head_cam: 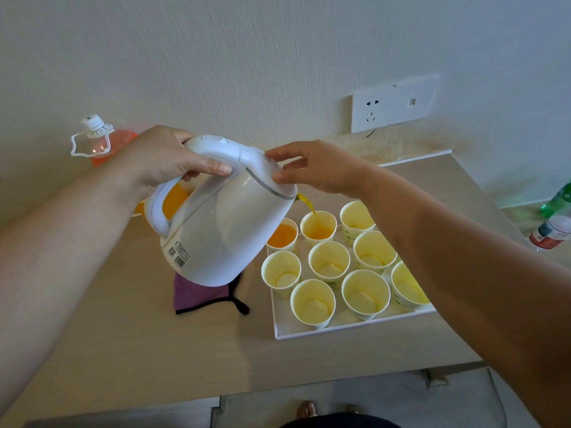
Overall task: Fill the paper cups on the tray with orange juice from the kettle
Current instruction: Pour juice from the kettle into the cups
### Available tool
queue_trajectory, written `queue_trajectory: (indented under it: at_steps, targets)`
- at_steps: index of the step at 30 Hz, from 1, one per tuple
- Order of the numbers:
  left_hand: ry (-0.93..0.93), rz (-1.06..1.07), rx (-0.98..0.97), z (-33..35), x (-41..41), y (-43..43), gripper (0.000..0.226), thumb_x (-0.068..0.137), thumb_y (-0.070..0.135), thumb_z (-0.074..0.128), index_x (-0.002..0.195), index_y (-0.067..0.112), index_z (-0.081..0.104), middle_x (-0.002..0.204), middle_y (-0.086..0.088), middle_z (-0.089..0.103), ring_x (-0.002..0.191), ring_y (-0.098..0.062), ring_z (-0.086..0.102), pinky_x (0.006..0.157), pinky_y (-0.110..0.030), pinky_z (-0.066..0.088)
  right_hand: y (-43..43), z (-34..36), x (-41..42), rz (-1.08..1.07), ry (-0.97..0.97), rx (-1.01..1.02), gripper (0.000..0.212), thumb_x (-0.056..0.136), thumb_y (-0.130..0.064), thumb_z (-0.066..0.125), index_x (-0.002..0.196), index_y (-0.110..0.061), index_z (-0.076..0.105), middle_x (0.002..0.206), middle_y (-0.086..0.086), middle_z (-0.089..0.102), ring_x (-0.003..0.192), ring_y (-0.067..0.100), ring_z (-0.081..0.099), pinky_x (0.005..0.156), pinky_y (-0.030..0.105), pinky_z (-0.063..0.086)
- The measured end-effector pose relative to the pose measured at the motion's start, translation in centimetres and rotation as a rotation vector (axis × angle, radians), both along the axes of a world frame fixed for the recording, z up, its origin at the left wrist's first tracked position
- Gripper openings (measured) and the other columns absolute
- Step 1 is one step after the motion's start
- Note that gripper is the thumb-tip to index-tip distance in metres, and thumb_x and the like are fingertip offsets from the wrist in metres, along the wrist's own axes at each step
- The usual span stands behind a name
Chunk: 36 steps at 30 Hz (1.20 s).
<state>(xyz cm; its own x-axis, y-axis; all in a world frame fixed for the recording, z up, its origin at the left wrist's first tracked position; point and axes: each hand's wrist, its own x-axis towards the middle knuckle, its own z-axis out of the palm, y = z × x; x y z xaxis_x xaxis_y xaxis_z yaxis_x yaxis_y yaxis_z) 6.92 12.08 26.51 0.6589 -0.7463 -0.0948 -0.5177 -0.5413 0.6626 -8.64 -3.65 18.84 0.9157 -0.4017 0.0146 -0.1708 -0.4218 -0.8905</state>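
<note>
Beige wall (216,57) behind, wooden table (154,350) below, and the pour was on! Up top, the left hand (167,159) was wrapped tight round the handle of the kettle (234,230), which hung tipped above the table, spout down over the back of the tray (309,333). Across from it, the right hand (321,168) lay loose, straight fingertips touching the lid, gripping nothing. A thin stream of juice (309,206) ran from the spout into the back-middle cup (318,227), partly full. Next door, the back-left cup (282,237), half hidden by the kettle, already held juice. Seven other cups (329,261) stood empty, packed close on the tray. A purple cloth (197,296) lay below the kettle, just left of the tray. An orange bottle (102,143) stood by the wall behind the left wrist, and a socket (392,105) sat on the wall above the tray.
</note>
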Motion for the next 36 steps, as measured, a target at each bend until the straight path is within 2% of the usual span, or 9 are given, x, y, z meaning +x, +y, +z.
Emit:
queue_trajectory:
  at_steps: [6, 12, 16, 17, 21, 25, 30, 34, 36]
  targets:
    - [-0.034, -0.006, 0.014, 0.5, 0.1, 0.1, 0.030, 0.062, 0.024, 0.086, 0.063, 0.014, 0.057, 0.061, -0.006, 0.052, 0.054, -0.017, 0.046, 0.056, -0.026, 0.038, 0.1, 0.2, 0.0, 0.002, -0.008, 0.010, 0.044, 0.087, -0.023, 0.068, 0.129, -0.027, 0.056, 0.126, -0.011, 0.058, 0.109, 0.009, 0.060, 0.090, 0.018, 0.043]
    - [-0.051, -0.017, 0.004, 0.7, 0.0, 0.3, 0.032, 0.059, 0.028, 0.088, 0.061, 0.017, 0.057, 0.057, -0.004, 0.052, 0.053, -0.017, 0.046, 0.056, -0.026, 0.037, 0.2, 0.4, -0.1, 0.003, -0.019, 0.016, 0.047, 0.086, -0.024, 0.069, 0.130, -0.027, 0.055, 0.125, -0.012, 0.058, 0.108, 0.007, 0.059, 0.083, 0.013, 0.043]
    - [-0.027, -0.013, -0.003, 0.9, 0.0, 0.4, 0.047, 0.031, 0.048, 0.085, 0.057, 0.020, 0.059, 0.047, 0.006, 0.053, 0.045, -0.010, 0.047, 0.053, -0.024, 0.039, 0.1, 0.5, 0.0, 0.003, -0.024, 0.022, 0.047, 0.086, -0.025, 0.069, 0.130, -0.027, 0.055, 0.127, -0.012, 0.058, 0.108, 0.007, 0.059, 0.084, 0.015, 0.042]
    - [-0.023, -0.011, -0.007, 1.0, 0.1, 0.5, 0.047, 0.030, 0.048, 0.085, 0.058, 0.020, 0.059, 0.045, 0.007, 0.052, 0.045, -0.010, 0.046, 0.053, -0.024, 0.039, 0.1, 0.5, 0.0, 0.004, -0.023, 0.020, 0.047, 0.086, -0.025, 0.069, 0.130, -0.027, 0.055, 0.128, -0.012, 0.057, 0.108, 0.007, 0.059, 0.083, 0.014, 0.042]
    - [-0.051, -0.010, -0.007, 1.0, 0.1, 0.4, 0.032, 0.059, 0.026, 0.087, 0.061, 0.016, 0.058, 0.052, 0.001, 0.052, 0.043, -0.008, 0.045, 0.053, -0.025, 0.038, 0.2, 0.6, 0.0, 0.003, -0.026, 0.013, 0.047, 0.086, -0.025, 0.069, 0.131, -0.028, 0.055, 0.127, -0.012, 0.057, 0.107, 0.006, 0.058, 0.078, 0.008, 0.043]
    - [-0.078, -0.013, 0.005, 1.2, -0.1, 0.4, 0.030, 0.062, 0.025, 0.086, 0.062, 0.016, 0.057, 0.056, -0.002, 0.051, 0.038, -0.003, 0.043, 0.052, -0.025, 0.037, 0.2, 0.7, 0.1, 0.001, -0.025, 0.003, 0.047, 0.086, -0.025, 0.069, 0.131, -0.028, 0.055, 0.130, -0.011, 0.056, 0.110, 0.008, 0.058, 0.088, 0.018, 0.042]
    - [-0.075, -0.018, 0.011, 1.4, 0.0, 0.4, 0.037, 0.054, 0.030, 0.091, 0.059, 0.018, 0.056, 0.047, 0.005, 0.051, 0.037, -0.002, 0.043, 0.050, -0.024, 0.037, 0.2, 0.7, 0.1, 0.004, -0.027, -0.013, 0.047, 0.086, -0.026, 0.069, 0.131, -0.028, 0.055, 0.128, -0.011, 0.057, 0.110, 0.008, 0.059, 0.093, 0.022, 0.042]
    - [-0.087, -0.019, 0.002, 1.4, -0.1, 0.4, 0.031, 0.063, 0.024, 0.085, 0.059, 0.017, 0.055, 0.053, -0.001, 0.050, 0.035, 0.000, 0.042, 0.040, -0.011, 0.037, 0.2, 0.7, 0.3, 0.000, -0.032, -0.018, 0.047, 0.085, -0.026, 0.069, 0.130, -0.028, 0.055, 0.127, -0.011, 0.058, 0.110, 0.008, 0.059, 0.097, 0.026, 0.044]
    - [-0.097, -0.021, 0.008, 1.5, -0.2, 0.5, 0.032, 0.064, 0.025, 0.085, 0.059, 0.017, 0.055, 0.055, -0.002, 0.050, 0.036, -0.001, 0.043, 0.040, -0.013, 0.037, 0.2, 0.8, 0.2, 0.002, -0.033, -0.015, 0.047, 0.085, -0.025, 0.069, 0.130, -0.027, 0.055, 0.125, -0.011, 0.058, 0.110, 0.008, 0.059, 0.096, 0.025, 0.044]
